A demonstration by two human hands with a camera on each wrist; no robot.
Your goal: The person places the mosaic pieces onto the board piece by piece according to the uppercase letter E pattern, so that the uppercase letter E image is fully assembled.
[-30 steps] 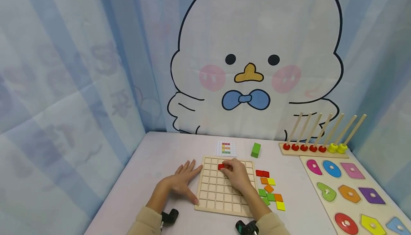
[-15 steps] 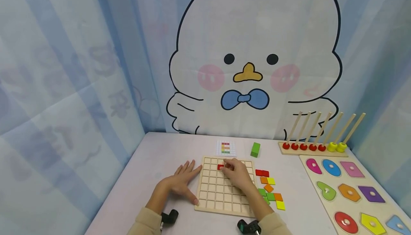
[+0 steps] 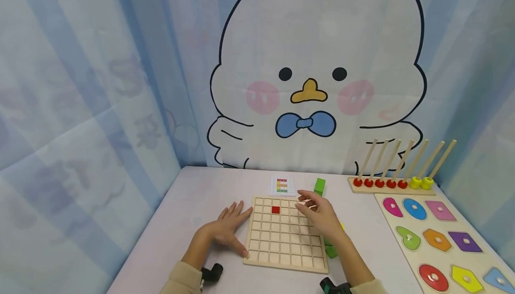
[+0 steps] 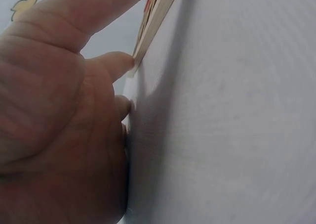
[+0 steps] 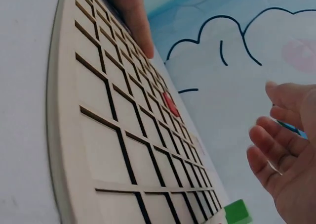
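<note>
A wooden grid board (image 3: 280,237) lies on the table, with one red square tile (image 3: 275,210) in a cell near its far side. My left hand (image 3: 223,230) rests flat beside the board, fingers spread; its thumb and index fingertip touch the left edge. In the left wrist view the thumb and a finger meet the board's side. Above the board's right part hovers my right hand (image 3: 323,219), fingers loosely bent and holding nothing. The right wrist view shows that hand (image 5: 291,140) apart from the grid. Green tiles (image 3: 331,252) peek out beneath the right forearm, which hides other tiles.
Behind the board lie a printed pattern card (image 3: 281,186) and a green block (image 3: 319,185). A peg stand (image 3: 392,189) with red and yellow beads is at the back right. In front of it lies a shape puzzle board (image 3: 422,222). Curtains enclose the table.
My right hand has let go of the red tile, lifted off and moved right. The tile now lies flat in its cell. The left hand stays at the board's edge.
</note>
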